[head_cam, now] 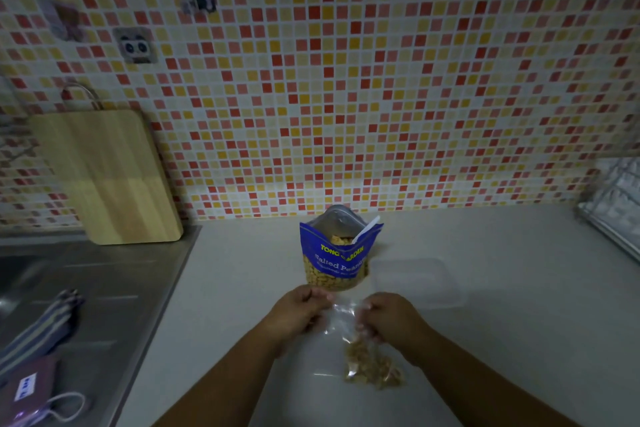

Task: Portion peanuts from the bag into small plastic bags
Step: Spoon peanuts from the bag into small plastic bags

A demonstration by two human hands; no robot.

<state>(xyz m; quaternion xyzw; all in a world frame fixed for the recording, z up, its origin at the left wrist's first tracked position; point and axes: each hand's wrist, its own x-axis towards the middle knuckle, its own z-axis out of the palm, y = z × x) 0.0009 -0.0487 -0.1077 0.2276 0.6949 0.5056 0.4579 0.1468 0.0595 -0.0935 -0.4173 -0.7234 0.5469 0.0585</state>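
Peanut bag (337,262), 1, stands open at frame centre; a white utensil (366,227) is half buried inside it, and the clear tray (419,282) to its right is faint. Lower centre: 1 small plastic bag (367,362), peanuts at its bottom, is pinched near the mouth by the left hand (299,314) and right hand (393,321), fingers curled.

White handle (367,227), rest inside peanut bag (337,265)

Dim in here, a murky cast all over. The tiled wall (381,80) bows with the wide lens, its stickers (136,45) smeared soft. Bright glints on the small plastic bag (341,319); left hand (298,314) and right hand (391,319) slightly blurred. Corners sink darker.
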